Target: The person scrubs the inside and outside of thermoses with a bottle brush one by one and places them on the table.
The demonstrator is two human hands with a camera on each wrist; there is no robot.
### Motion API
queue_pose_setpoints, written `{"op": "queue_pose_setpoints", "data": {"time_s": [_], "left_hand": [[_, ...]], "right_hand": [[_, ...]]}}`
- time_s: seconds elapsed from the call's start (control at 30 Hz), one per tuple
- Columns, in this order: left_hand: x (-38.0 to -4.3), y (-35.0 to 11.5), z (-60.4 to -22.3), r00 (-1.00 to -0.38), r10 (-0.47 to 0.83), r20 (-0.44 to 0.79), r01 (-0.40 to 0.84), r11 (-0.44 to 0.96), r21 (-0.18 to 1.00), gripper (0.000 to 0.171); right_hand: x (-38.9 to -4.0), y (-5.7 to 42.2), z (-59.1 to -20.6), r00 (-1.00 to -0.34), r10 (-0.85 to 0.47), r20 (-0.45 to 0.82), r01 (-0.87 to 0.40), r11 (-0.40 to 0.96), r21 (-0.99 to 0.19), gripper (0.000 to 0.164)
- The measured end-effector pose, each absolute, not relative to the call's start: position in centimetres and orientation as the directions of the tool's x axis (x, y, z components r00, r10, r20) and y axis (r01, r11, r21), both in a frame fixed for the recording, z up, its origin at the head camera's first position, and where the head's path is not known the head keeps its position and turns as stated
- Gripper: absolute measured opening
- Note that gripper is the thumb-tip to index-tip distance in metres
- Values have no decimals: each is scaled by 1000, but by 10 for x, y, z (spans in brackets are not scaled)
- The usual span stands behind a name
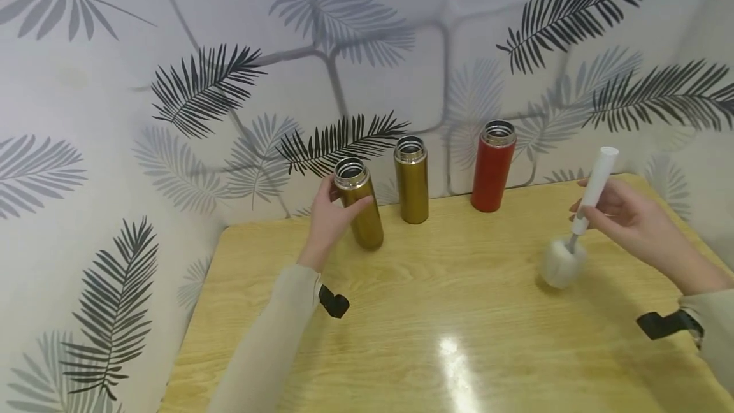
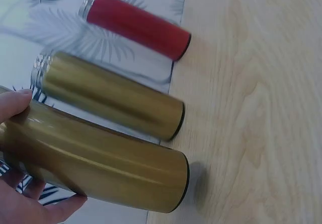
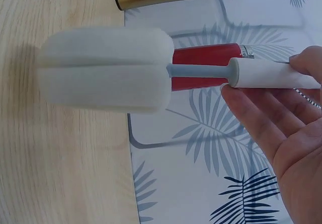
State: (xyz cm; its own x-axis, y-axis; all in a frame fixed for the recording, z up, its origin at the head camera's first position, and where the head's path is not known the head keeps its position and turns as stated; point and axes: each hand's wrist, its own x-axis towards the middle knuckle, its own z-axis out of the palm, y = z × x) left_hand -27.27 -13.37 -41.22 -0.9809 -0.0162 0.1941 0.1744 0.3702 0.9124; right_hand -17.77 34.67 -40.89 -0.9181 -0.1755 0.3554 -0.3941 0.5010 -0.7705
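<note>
My left hand (image 1: 331,220) grips a gold vacuum flask (image 1: 367,227) around its upper half, thumb in front. The flask is lidless, its steel mouth facing up, and it leans slightly; the left wrist view shows its base (image 2: 176,183) with a shadow beside it on the wood. In my right hand (image 1: 636,218) is a bottle brush, its white handle (image 1: 597,187) pinched between thumb and fingers. The brush's white sponge head (image 1: 562,265) points down, close over the table. Grooves run along the sponge (image 3: 105,68) in the right wrist view.
A second gold flask (image 1: 413,193) stands upright just right of the held one, near the wall. Farther right stands a red flask (image 1: 492,174), also lidless. The wooden table (image 1: 413,311) meets a leaf-patterned wall (image 1: 390,81) at the back and left.
</note>
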Motion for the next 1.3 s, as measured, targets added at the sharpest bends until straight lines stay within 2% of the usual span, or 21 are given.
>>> {"op": "queue_pose_setpoints", "data": {"time_s": [0.1, 0.3, 0.4, 0.67, 0.87, 1.03, 1.3], "left_hand": [[-263, -124, -411, -978, 30, 206, 203, 356, 912, 78], [-244, -111, -414, -975, 64, 213, 222, 347, 911, 74], [-235, -105, -416, -974, 104, 199, 223, 352, 909, 74], [-217, -84, -419, -973, 181, 140, 196, 339, 920, 77], [-212, -71, -417, -961, 223, 164, 228, 304, 925, 77], [-208, -63, -418, -948, 276, 161, 235, 261, 937, 76], [-205, -53, -428, -931, 320, 178, 259, 231, 938, 73]], "right_hand": [[-177, 349, -406, -899, -192, 394, -437, 455, -776, 50], [-181, 346, -399, -858, -237, 455, -512, 450, -731, 29], [-180, 342, -397, -847, -249, 471, -531, 452, -717, 23], [-182, 337, -392, -829, -293, 476, -559, 444, -701, 21], [-185, 333, -378, -830, -285, 479, -555, 492, -670, 17], [-183, 329, -371, -856, -260, 447, -515, 505, -693, 18], [-180, 322, -369, -875, -225, 429, -479, 532, -698, 36]]}}
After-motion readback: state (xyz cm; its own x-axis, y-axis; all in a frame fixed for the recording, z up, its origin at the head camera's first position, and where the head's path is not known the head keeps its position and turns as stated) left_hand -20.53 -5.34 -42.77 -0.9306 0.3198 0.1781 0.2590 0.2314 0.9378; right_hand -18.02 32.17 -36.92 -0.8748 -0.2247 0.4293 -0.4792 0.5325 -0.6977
